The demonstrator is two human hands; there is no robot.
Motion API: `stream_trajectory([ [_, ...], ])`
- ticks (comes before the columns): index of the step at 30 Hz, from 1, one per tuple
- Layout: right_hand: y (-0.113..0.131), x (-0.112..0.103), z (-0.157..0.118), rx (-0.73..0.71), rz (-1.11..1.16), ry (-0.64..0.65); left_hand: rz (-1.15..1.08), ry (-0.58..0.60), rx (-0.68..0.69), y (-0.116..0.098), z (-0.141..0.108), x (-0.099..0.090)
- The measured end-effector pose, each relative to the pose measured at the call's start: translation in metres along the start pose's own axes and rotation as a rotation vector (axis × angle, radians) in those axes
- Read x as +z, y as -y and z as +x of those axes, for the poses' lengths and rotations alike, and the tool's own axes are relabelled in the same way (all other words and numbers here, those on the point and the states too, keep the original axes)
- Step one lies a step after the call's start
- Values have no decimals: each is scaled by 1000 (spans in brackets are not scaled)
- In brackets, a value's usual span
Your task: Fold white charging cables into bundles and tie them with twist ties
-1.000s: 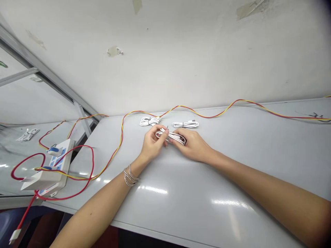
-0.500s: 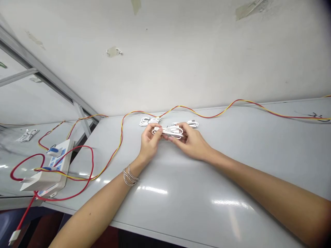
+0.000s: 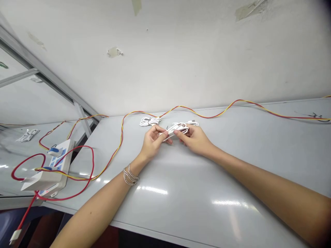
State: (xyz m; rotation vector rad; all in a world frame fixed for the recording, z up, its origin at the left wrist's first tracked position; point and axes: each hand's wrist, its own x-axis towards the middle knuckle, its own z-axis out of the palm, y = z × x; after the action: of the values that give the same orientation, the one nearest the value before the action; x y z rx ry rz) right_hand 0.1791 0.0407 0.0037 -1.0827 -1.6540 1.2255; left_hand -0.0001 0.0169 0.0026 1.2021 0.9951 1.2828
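Observation:
A coiled white cable (image 3: 178,128) is held between both hands just above the grey table (image 3: 160,213). My left hand (image 3: 153,142) pinches its left end between thumb and fingers. At its right end, my right hand (image 3: 194,138) has the thumb on top and the other fingers partly hidden behind. Behind my left hand lies a second coiled white cable (image 3: 150,121) with a dark tie. Another white cable bundle (image 3: 193,122) rests behind my right hand, partly covered by it.
A power strip (image 3: 66,155) with plugs and a white adapter (image 3: 42,181) lies at the left, with red cable loops around it. A twisted red and yellow wire (image 3: 204,116) runs along the wall. Left stands a metal frame (image 3: 54,75); dark ties (image 3: 317,116) lie far right.
The held cable has moved slightly right and tilted, its right end higher. My right hand has shifted right, and my left hand's grip has slid a little right.

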Motion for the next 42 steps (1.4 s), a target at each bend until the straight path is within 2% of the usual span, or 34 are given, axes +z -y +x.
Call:
stream_trajectory([
  [4, -1, -1, 1, 0, 88, 22, 107, 83, -12, -2, -3, 2],
  [10, -4, 1, -4, -129, -105, 124, 130, 107, -48, 3, -1, 0],
  [16, -8, 2, -4, -137, -165, 112, 104, 50, -56, 5, 0, 0],
  [21, -10, 2, -4, -166, -168, 112, 91, 59, -17, 3, 0, 2],
  [29, -6, 2, -5, -189, -164, 131, 42, 44, -83, 3, 2, 1],
  [42, -7, 2, -6, -176, -259, 103, 89, 35, -29, 3, 1, 2],
])
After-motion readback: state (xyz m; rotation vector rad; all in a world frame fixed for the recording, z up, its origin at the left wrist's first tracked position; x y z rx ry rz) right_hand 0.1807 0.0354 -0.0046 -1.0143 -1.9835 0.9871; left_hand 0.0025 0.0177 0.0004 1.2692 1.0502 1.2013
